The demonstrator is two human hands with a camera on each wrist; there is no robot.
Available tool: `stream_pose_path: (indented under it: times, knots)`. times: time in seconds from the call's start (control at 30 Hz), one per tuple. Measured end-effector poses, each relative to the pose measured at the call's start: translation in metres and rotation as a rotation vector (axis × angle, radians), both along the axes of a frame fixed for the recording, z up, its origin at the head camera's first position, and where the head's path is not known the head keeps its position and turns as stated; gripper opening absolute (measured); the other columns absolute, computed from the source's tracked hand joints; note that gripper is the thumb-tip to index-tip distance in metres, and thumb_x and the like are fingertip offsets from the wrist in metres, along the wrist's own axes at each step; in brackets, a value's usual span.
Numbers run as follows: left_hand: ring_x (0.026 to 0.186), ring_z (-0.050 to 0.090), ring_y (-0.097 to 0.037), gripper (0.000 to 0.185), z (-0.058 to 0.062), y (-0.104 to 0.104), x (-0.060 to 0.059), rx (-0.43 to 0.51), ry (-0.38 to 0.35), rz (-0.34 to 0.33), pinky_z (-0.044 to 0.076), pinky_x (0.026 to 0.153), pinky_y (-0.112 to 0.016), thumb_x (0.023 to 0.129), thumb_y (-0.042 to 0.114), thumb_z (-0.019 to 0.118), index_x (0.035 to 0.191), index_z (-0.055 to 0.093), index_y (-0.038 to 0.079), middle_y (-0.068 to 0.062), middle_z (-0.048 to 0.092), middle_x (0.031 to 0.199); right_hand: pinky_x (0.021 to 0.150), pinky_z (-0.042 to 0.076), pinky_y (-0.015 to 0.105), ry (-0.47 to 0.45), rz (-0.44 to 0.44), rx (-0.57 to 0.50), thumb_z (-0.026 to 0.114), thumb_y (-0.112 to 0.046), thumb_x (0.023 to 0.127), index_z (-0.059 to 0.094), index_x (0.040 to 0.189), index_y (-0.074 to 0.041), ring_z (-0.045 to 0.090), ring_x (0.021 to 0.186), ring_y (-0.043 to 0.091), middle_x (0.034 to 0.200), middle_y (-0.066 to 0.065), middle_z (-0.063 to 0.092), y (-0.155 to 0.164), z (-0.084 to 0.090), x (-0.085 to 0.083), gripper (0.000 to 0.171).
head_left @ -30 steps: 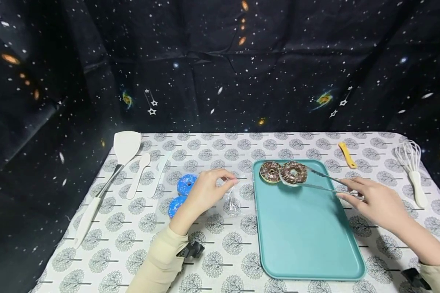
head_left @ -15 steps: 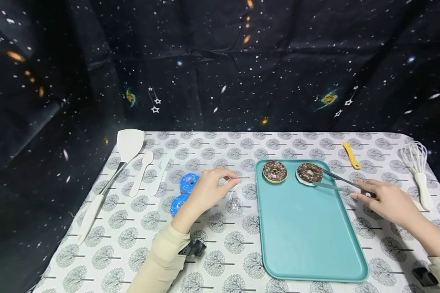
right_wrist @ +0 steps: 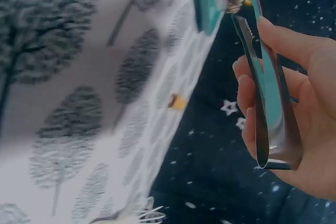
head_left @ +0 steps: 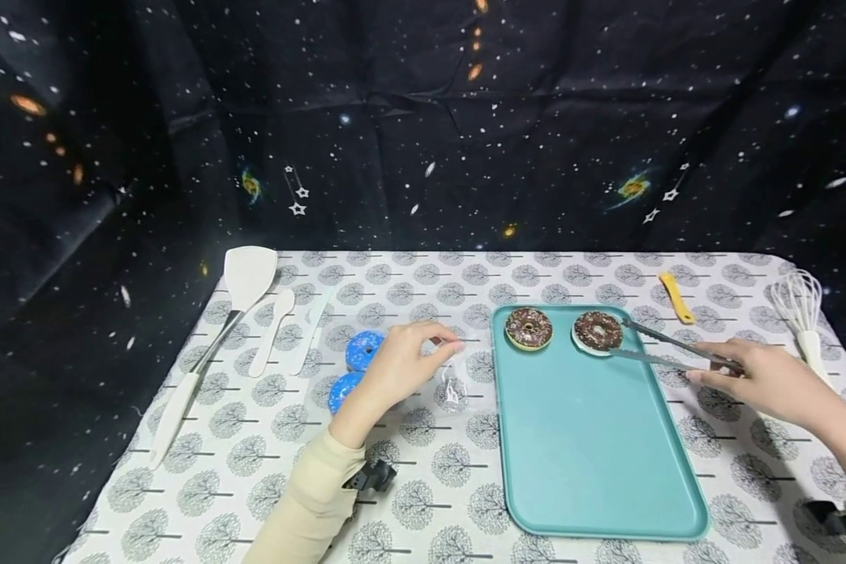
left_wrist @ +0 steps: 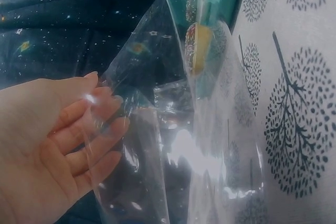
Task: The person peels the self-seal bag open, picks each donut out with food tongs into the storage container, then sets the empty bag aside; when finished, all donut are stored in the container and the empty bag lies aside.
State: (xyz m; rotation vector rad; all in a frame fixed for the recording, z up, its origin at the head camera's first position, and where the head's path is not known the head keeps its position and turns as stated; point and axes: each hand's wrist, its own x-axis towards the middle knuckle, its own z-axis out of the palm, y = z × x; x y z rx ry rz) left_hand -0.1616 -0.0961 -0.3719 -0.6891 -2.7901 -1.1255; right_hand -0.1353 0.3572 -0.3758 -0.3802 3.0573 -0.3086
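R hand [head_left: 761, 380] grips tongs [head_left: 666, 352], L hand [head_left: 395, 368] pinches clear bag [head_left: 451, 384]; tree-print tablecloth [head_left: 430, 478], starry backdrop [head_left: 423, 117].

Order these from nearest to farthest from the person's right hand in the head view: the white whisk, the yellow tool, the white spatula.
From the right hand:
1. White whisk, just beyond the hand at the table's right edge.
2. Yellow tool, farther back, beside the teal tray's far right corner.
3. White spatula, across the table at its left edge.
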Motion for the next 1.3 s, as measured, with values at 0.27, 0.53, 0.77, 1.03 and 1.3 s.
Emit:
stream_pose_path:
  times: [0.27, 0.53, 0.77, 1.03, 1.3]
  knots:
    - [0.101, 0.063, -0.011, 0.020, 0.001, 0.000, 0.001, 0.013, -0.002, 0.007, 0.048, 0.091, -0.032, 0.090, 0.036, 0.060, 0.101, 0.070, 0.021, 0.006, 0.069, 0.107, 0.059, 0.050, 0.046, 0.030, 0.038, 0.067, 0.060, -0.049, 0.087, 0.059, 0.122, -0.002, 0.063, 0.073, 0.026, 0.110, 0.026, 0.062, -0.034, 0.020, 0.007, 0.059]
    - [0.095, 0.064, -0.011, 0.023, 0.002, -0.001, 0.002, 0.011, -0.001, 0.010, 0.051, 0.086, -0.034, 0.091, 0.036, 0.060, 0.101, 0.071, 0.018, 0.006, 0.069, 0.105, 0.059, 0.052, 0.034, 0.191, 0.353, -0.040, 0.066, -0.044, 0.084, 0.067, 0.116, -0.015, 0.064, 0.072, 0.016, 0.103, 0.005, 0.069, -0.094, 0.013, 0.005, 0.044]
    - [0.096, 0.063, -0.010, 0.021, 0.005, 0.001, 0.003, -0.006, 0.004, 0.011, 0.049, 0.089, -0.033, 0.091, 0.037, 0.060, 0.100, 0.071, 0.021, 0.007, 0.069, 0.105, 0.047, 0.041, 0.017, 0.349, 0.556, -0.146, 0.074, -0.034, 0.078, 0.069, 0.111, -0.015, 0.051, 0.053, 0.001, 0.089, -0.004, 0.068, -0.139, -0.008, -0.014, 0.039]
    - [0.094, 0.063, -0.008, 0.020, 0.005, 0.000, 0.003, 0.009, 0.004, 0.015, 0.049, 0.088, -0.032, 0.091, 0.037, 0.060, 0.099, 0.071, 0.022, 0.008, 0.069, 0.104, 0.042, 0.039, 0.013, 0.271, 0.613, -0.194, 0.072, -0.040, 0.079, 0.072, 0.102, -0.010, 0.047, 0.046, -0.004, 0.075, -0.002, 0.071, -0.180, -0.023, -0.034, 0.038]
    - [0.097, 0.063, -0.010, 0.018, 0.006, -0.001, 0.003, 0.003, 0.030, 0.010, 0.049, 0.089, -0.032, 0.090, 0.034, 0.062, 0.098, 0.071, 0.021, 0.007, 0.070, 0.104, 0.060, 0.054, 0.023, 0.253, 0.626, -0.160, 0.067, -0.045, 0.083, 0.069, 0.104, -0.007, 0.066, 0.070, 0.011, 0.094, 0.004, 0.071, -0.217, -0.027, -0.048, 0.043]
